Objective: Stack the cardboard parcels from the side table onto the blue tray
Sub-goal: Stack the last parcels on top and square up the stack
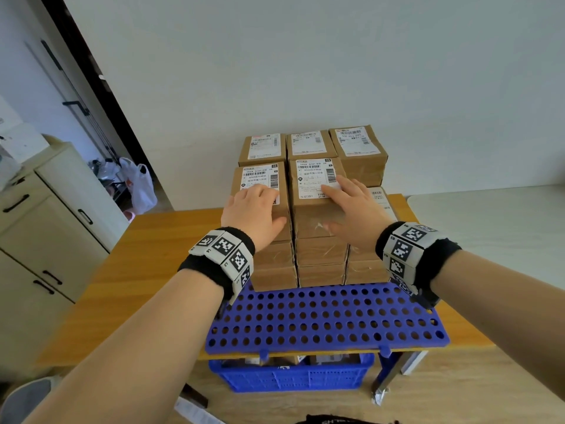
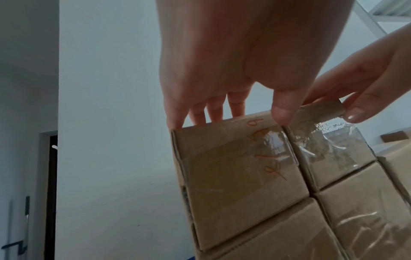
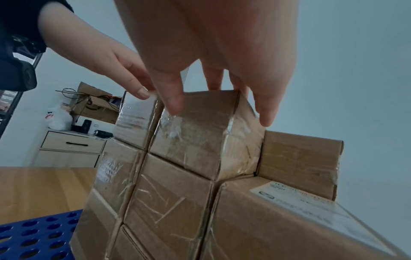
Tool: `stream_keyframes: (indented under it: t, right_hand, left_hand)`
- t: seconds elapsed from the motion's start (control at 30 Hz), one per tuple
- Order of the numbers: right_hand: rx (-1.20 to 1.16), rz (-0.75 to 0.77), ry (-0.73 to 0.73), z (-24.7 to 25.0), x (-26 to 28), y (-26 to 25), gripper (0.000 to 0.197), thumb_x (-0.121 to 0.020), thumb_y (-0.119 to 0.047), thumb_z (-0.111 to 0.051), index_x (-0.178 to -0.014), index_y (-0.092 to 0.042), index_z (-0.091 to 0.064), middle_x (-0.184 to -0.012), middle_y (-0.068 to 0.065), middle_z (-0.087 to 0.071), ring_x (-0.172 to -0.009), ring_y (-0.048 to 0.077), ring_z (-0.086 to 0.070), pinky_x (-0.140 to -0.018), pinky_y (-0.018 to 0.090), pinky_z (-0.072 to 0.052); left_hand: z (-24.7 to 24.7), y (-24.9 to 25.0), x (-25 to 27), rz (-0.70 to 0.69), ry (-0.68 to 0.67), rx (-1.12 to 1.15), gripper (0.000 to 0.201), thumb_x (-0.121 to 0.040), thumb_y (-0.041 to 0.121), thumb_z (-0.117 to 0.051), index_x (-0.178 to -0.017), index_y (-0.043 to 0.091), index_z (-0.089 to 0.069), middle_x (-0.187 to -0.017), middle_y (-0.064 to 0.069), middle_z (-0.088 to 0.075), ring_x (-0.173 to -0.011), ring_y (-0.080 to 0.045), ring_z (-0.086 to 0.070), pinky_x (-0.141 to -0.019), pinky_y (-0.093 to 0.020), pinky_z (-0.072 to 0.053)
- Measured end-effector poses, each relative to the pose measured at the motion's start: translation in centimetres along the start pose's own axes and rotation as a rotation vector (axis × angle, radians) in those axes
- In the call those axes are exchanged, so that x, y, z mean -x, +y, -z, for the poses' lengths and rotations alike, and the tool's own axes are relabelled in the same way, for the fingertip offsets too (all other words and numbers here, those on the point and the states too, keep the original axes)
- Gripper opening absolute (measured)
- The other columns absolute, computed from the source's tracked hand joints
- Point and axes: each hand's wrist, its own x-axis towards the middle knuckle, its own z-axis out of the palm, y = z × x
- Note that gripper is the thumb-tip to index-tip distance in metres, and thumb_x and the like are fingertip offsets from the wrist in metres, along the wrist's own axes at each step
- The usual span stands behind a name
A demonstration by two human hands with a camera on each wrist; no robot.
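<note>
Taped cardboard parcels stand stacked several high on the back part of the blue perforated tray. My left hand rests flat on the top front-left parcel, fingers over its label and thumb on its front face. My right hand lies the same way on the neighbouring top parcel. The left wrist view shows the left hand's fingertips on that parcel's top edge. In the right wrist view the right hand's thumb touches the taped front of its parcel.
The tray lies on a wooden table against a white wall. A back row of labelled parcels stands behind my hands, and a lower stack sits at the front right. A blue crate is under the table, cabinets stand left, a white table right.
</note>
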Motion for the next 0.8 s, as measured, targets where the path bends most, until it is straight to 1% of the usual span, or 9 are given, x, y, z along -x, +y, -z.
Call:
stream_keyframes:
  t: [0.17,0.27,0.37,0.43,0.57,0.8]
  right_hand:
    - [-0.033,-0.033,-0.002,0.9,1.1,-0.5,0.076,-0.087,-0.035,-0.059,-0.149,-0.027,-0.016,-0.159,0.001,-0.004,-0.146,0.025,0.0,-0.118,0.04,-0.012]
    - [-0.055,-0.07,0.005,1.5,2.0,-0.7,0.076,-0.088,-0.028,-0.06,-0.149,-0.028,-0.015,-0.159,0.0,-0.003,-0.146,0.024,-0.001,-0.117,0.039,-0.014]
    - [-0.086,-0.125,0.021,2.0,2.9,-0.6,0.077,-0.087,-0.021,-0.059,-0.149,-0.029,-0.014,-0.159,0.001,-0.003,-0.146,0.023,-0.002,-0.116,0.039,-0.019]
    - [-0.088,-0.154,0.05,2.3,3.7,-0.1,0.077,-0.087,-0.023,-0.059,-0.149,-0.029,-0.015,-0.158,0.002,-0.005,-0.146,0.023,-0.006,-0.115,0.039,-0.022]
    - [-0.106,-0.227,0.104,3.3,5.6,1.8,0.078,-0.086,-0.027,-0.061,-0.149,-0.028,-0.016,-0.158,0.004,-0.009,-0.145,0.023,-0.01,-0.115,0.038,-0.022]
    - [-0.098,-0.337,0.164,6.6,10.0,7.8,0.074,-0.088,-0.026,-0.059,-0.149,-0.024,-0.017,-0.158,0.006,-0.008,-0.144,0.024,-0.016,-0.112,0.036,-0.026]
  left_hand:
    - [0.5,0.5,-0.1,0.051,-0.021,0.037,0.052,-0.09,0.049,-0.048,-0.133,0.02,-0.044,-0.136,-0.002,-0.046,-0.126,-0.024,-0.042,-0.107,-0.042,-0.035]
    - [0.8,1.2,-0.2,0.044,0.017,0.045,0.051,-0.09,0.05,-0.048,-0.13,0.018,-0.047,-0.133,-0.004,-0.049,-0.125,-0.025,-0.043,-0.107,-0.042,-0.035]
    - [1.0,2.6,-0.3,-0.029,0.071,0.086,0.051,-0.092,0.046,-0.047,-0.134,0.017,-0.044,-0.137,-0.004,-0.046,-0.128,-0.024,-0.04,-0.109,-0.039,-0.031]
    - [1.0,4.1,-0.5,-0.092,0.076,0.132,0.051,-0.093,0.044,-0.047,-0.136,0.017,-0.042,-0.139,-0.004,-0.045,-0.13,-0.023,-0.038,-0.111,-0.039,-0.03]
    - [1.2,8.1,-0.9,-0.21,0.068,0.176,0.051,-0.094,0.041,-0.047,-0.138,0.017,-0.041,-0.14,-0.003,-0.044,-0.132,-0.022,-0.037,-0.112,-0.037,-0.029]
    - [1.8,16.8,-2.0,-0.371,0.03,0.202,0.048,-0.094,0.039,-0.048,-0.136,0.016,-0.043,-0.134,-0.004,-0.049,-0.125,-0.023,-0.044,-0.105,-0.037,-0.036]
